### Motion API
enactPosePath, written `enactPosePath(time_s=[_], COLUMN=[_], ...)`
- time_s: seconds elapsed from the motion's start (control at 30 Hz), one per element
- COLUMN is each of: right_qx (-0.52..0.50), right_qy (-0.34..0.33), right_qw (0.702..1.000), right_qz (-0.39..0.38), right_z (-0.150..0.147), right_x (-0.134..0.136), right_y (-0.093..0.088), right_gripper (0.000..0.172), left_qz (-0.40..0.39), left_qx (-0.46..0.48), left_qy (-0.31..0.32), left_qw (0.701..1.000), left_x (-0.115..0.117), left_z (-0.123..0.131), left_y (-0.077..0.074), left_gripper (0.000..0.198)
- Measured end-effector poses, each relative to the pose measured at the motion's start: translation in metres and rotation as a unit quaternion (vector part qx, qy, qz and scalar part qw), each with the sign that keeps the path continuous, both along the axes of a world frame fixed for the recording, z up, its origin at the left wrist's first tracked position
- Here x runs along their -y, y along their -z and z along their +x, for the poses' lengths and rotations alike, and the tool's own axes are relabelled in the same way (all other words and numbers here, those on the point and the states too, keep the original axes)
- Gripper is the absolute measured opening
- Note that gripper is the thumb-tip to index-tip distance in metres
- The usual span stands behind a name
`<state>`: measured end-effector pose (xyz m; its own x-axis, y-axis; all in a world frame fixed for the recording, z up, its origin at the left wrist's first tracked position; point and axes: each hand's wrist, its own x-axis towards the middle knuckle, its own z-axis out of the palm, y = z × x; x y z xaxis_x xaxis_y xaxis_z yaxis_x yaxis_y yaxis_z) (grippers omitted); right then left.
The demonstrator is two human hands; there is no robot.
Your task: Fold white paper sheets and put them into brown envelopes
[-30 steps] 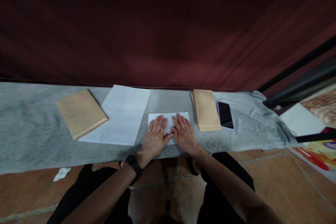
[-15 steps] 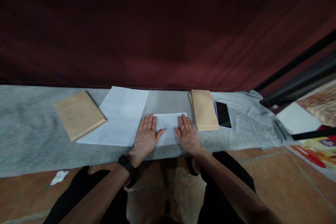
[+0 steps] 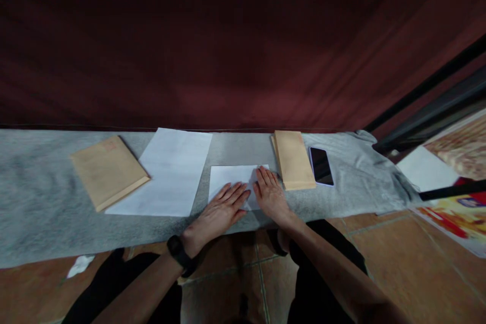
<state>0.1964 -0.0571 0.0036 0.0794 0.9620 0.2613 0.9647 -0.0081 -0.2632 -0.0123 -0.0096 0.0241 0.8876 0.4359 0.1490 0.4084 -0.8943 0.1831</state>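
A folded sheet of white paper point(image 3: 224, 177) lies in front of me on the grey cloth. My left hand point(image 3: 224, 207) rests flat across its lower part, fingers stretched out and angled to the right. On the paper's right side lies my right hand point(image 3: 270, 192), palm down with straight fingers. Just right of that hand is a stack of brown envelopes point(image 3: 295, 159). To the left, larger white sheets point(image 3: 176, 172) lie flat, partly under another stack of brown envelopes point(image 3: 110, 172).
A phone point(image 3: 321, 166) with a dark screen lies right of the envelopes. The grey cloth point(image 3: 34, 202) covers the long, narrow surface, with a dark red curtain point(image 3: 235, 61) behind. A crumpled white scrap point(image 3: 80, 266) is on the tiled floor point(image 3: 402, 258).
My left hand has moved from the paper's left edge toward the right and nearer me, turning its fingers rightward. My right hand has stayed in about the same place.
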Motion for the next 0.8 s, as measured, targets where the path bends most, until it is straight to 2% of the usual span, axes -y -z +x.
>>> enactPosePath(time_s=[0.23, 0.37, 0.47, 0.63, 0.8], right_qx=[-0.063, -0.068, -0.048, 0.007, 0.031], right_qy=[-0.1, -0.091, -0.086, -0.053, -0.027], right_qw=[0.992, 0.992, 0.994, 0.997, 0.998], right_qz=[-0.038, -0.057, -0.057, -0.049, -0.044], right_z=[-0.022, -0.028, -0.029, -0.026, -0.023], right_x=[-0.01, -0.014, -0.017, -0.019, -0.018], right_y=[-0.015, -0.015, -0.013, -0.008, -0.004], right_gripper=[0.051, 0.051, 0.051, 0.049, 0.048], left_qz=[-0.019, -0.041, -0.036, -0.017, 0.021], left_qx=[0.011, 0.048, 0.071, 0.036, 0.034], left_qy=[-0.042, -0.13, -0.182, -0.185, -0.202], left_qw=[0.999, 0.99, 0.98, 0.982, 0.978], left_x=[0.005, -0.002, -0.012, -0.023, -0.023], left_z=[0.006, 0.018, 0.027, 0.034, 0.034], left_y=[-0.008, -0.008, 0.0, 0.017, 0.021], left_gripper=[0.045, 0.046, 0.052, 0.059, 0.06])
